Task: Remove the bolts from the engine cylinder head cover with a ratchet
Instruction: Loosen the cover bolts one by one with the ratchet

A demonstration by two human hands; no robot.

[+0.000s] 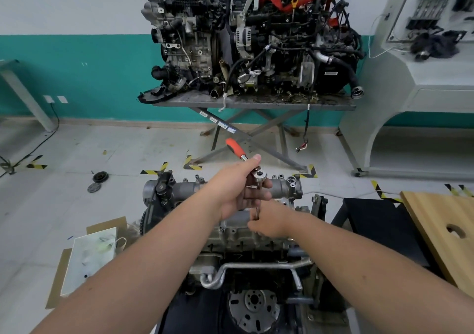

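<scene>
The left hand (237,190) gripped the orange-handled ratchet (246,163) near its head above the cylinder head cover (230,187); the right hand (266,220) pinched the extension bar (257,212) lower down.

ratchet (246,165) above engine (230,231) | plank (441,231) right | bag (89,259) left

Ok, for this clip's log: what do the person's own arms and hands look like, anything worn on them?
Both arms are bare for all of their visible length: no sleeves show. The left hand and the right hand wear no gloves, and no watch, ring, bracelet or strap shows on either wrist or forearm. No markings or cables are visible on them.
</scene>
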